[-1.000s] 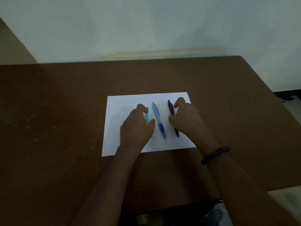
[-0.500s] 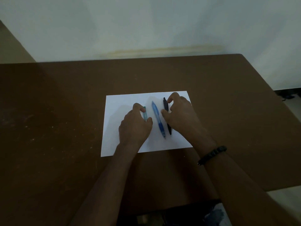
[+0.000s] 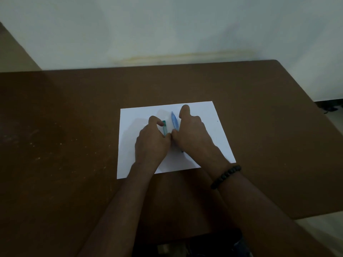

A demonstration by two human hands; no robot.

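A white sheet of paper (image 3: 213, 130) lies on the brown table (image 3: 74, 127). My left hand (image 3: 150, 143) pinches a teal pen (image 3: 164, 127) between forefinger and thumb. A blue pen (image 3: 174, 121) lies just to its right, pointing away from me. My right hand (image 3: 193, 138) is curled over the black pen (image 3: 182, 151), of which only the near tip shows below the palm. That hand sits tight against the blue pen. The two thumbs touch.
A dark bead bracelet (image 3: 225, 176) sits on my right wrist. A pale wall runs behind the table's far edge. The table's right edge drops to a light floor (image 3: 330, 234). Something dark lies below the near edge.
My right hand has slid left with the black pen until it meets the blue pen and my left thumb. The left hand has stayed on the teal pen.
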